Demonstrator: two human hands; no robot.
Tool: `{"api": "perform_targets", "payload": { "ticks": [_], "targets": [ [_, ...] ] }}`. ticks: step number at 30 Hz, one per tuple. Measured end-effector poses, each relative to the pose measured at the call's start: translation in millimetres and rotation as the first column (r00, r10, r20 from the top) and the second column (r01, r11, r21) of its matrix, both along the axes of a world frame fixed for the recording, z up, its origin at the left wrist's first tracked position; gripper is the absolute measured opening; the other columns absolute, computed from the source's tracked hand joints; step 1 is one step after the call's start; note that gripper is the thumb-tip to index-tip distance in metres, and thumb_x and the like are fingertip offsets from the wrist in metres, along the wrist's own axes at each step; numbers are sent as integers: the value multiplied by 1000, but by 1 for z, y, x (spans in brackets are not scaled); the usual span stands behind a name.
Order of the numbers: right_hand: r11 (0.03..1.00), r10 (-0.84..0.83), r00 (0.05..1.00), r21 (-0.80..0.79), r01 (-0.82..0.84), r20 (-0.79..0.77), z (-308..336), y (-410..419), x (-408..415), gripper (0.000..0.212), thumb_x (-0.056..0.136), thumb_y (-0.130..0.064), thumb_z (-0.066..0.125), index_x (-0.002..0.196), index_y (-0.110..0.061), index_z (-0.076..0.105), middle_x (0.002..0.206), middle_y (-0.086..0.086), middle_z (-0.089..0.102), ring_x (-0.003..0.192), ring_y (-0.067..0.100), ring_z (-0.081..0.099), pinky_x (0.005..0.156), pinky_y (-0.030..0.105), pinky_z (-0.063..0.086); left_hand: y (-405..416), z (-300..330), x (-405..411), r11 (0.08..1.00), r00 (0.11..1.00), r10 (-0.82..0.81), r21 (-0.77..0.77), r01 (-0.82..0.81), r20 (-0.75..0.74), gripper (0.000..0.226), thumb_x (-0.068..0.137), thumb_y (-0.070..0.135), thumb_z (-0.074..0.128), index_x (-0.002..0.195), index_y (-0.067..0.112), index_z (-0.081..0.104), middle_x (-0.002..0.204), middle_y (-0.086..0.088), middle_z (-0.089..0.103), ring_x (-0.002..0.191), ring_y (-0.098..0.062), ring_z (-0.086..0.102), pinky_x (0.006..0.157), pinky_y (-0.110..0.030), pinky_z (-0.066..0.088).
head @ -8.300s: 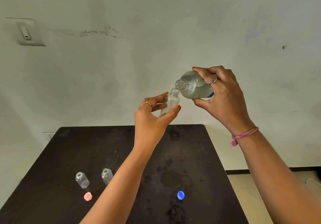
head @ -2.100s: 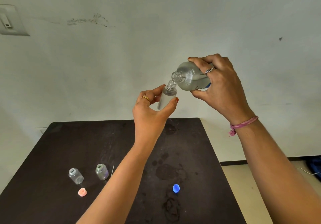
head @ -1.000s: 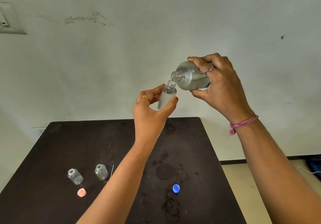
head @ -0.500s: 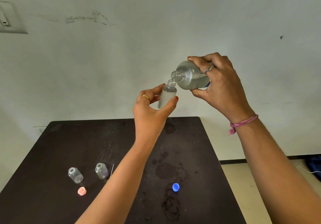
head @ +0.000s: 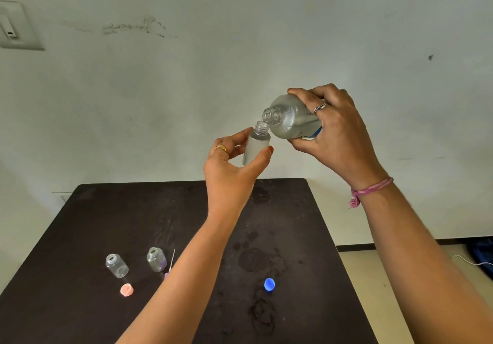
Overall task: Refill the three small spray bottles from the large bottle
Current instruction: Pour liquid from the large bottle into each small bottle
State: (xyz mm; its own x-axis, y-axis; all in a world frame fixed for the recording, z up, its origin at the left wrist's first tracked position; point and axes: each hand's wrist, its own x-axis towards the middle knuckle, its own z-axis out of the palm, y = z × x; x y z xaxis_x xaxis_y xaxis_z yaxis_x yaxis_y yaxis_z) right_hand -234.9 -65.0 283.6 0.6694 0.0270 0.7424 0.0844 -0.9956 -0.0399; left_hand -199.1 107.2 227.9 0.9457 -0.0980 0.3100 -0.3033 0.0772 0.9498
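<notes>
**Midair, a large bottle tips over a small one**

Above the far half of the dark table point(head: 112, 210), the left hand point(head: 229, 172) holds a small frosted spray bottle point(head: 254, 146) nearly upright, pinched between the thumb on its right side and the curled fingers on its left. Its cap is off and its mouth is open. The right hand point(head: 333, 135) grips the large bottle point(head: 289, 122), fingers wrapped over the top of the body and thumb underneath, so the bottle lies tilted with its open neck pointing down and left. That neck sits just above and beside the small bottle's mouth; whether the rims touch, or whether liquid is running, cannot be told. Clear liquid shows inside the large bottle.

On the table's near left stand two more small bottles, the left small bottle point(head: 116, 265) and the right small bottle point(head: 156, 259), both uncapped and close together. A pink cap point(head: 126, 289) lies just in front of the left one. A thin spray tube point(head: 172, 259) shows beside the right one, partly hidden by the left forearm. A blue cap point(head: 269, 284) lies apart to the right, near wet marks point(head: 253, 259) on the tabletop.
</notes>
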Motion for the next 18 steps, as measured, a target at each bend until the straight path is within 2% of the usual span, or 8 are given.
{"api": "perform_targets", "payload": {
  "ticks": [8,12,16,18],
  "targets": [
    [986,51,996,164,-38,-77,-16,3,4,74,65,-26,86,132,-21,56,112,6,56,104,25,53,83,23,42,5,-4,-2,1000,1000,-12,-14,12,-22,35,75,28,83,96,46,61,111,12,66,91,11,59,72,0,44],
    [972,78,992,229,-55,-95,-26,6,7,75,63,-27,87,131,-20,57,112,6,56,104,24,54,84,22,42,8,-10,-1,999,998,-17,-33,16,-55,35,75,27,84,98,43,63,112,9,67,97,0,62,74,-7,47],
    [958,89,988,283,-51,-123,-39,10,10,76,61,-27,88,131,-20,57,111,5,56,104,24,55,85,21,42,14,-19,1,998,997,-16,-57,11,-76,36,75,26,84,98,43,64,114,7,68,100,-4,64,82,-18,51],
    [939,101,985,341,-48,-139,-47,11,12,77,60,-28,89,130,-21,57,111,4,56,104,21,55,85,18,41,19,-24,4,999,997,-10,-47,6,-81,36,75,26,84,98,43,63,114,7,68,102,-5,64,83,-19,51]
  ]
}}
